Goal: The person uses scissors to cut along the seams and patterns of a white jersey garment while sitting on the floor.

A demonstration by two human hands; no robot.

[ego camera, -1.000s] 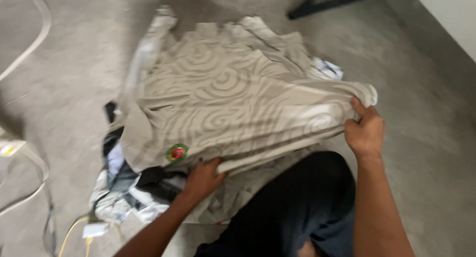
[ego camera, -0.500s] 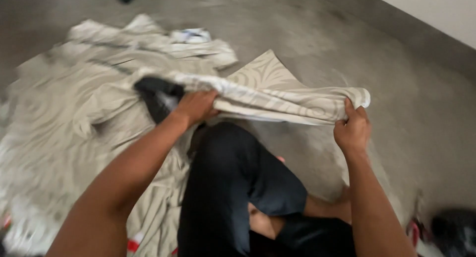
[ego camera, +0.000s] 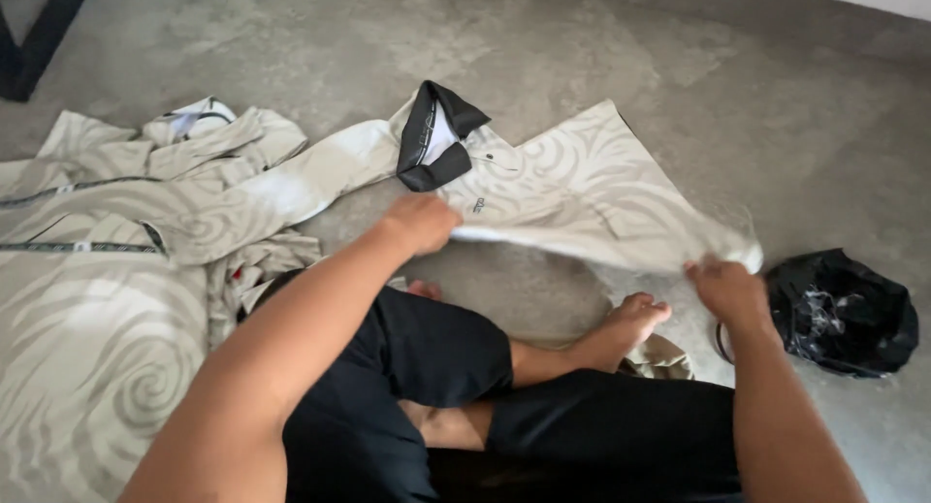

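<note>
Since half a sec ago the beige swirl-print shirt (ego camera: pixel 582 197) has gone from a bunched roll held between both hands to a flatter spread, lower edge lifted off the concrete floor (ego camera: pixel 679 66), upper part lying on it. Left hand (ego camera: pixel 422 222) is clenched on the shirt's near edge just below the black collar (ego camera: pixel 434 139); right hand (ego camera: pixel 727 290) pinches the shirt's far right corner, fingers curled over the fabric. Shirt hangs taut-ish between the two grips, above the person's crossed legs in black shorts (ego camera: pixel 436 367), bare foot (ego camera: pixel 630 319) just under its lifted edge. Left of the shirt: a pile of same-print garments (ego camera: pixel 107 270), one sleeve touching the shirt near the collar. Right of the shirt, just beside the right hand: a crumpled black plastic bag (ego camera: pixel 844 314). Something beige under the foot, prob. more cloth, hard to tell. Top-left, well away from the shirt, a dark furniture leg (ego camera: pixel 44 37).
</note>
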